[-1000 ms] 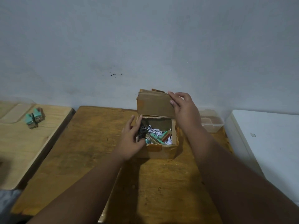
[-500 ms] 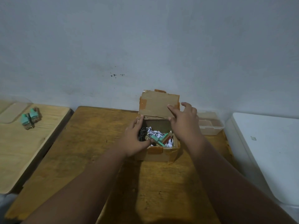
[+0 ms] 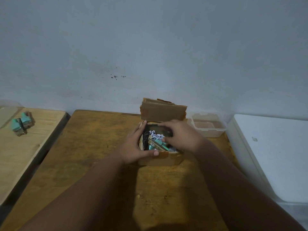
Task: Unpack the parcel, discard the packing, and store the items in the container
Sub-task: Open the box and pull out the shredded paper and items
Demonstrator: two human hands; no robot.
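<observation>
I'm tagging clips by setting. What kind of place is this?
Probably a plain room at home, used as a makeshift packing spot: a worn wooden table against a bare painted wall, holding a small cardboard box and a clear plastic container.

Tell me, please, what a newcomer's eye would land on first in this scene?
First, the open cardboard box at the middle of the wooden table, flap raised, with the left hand steadying its side and the right hand reaching in among teal items and shredded paper. Next, the clear plastic container behind it to the right, and two more teal items on the lighter board at far left.
</observation>
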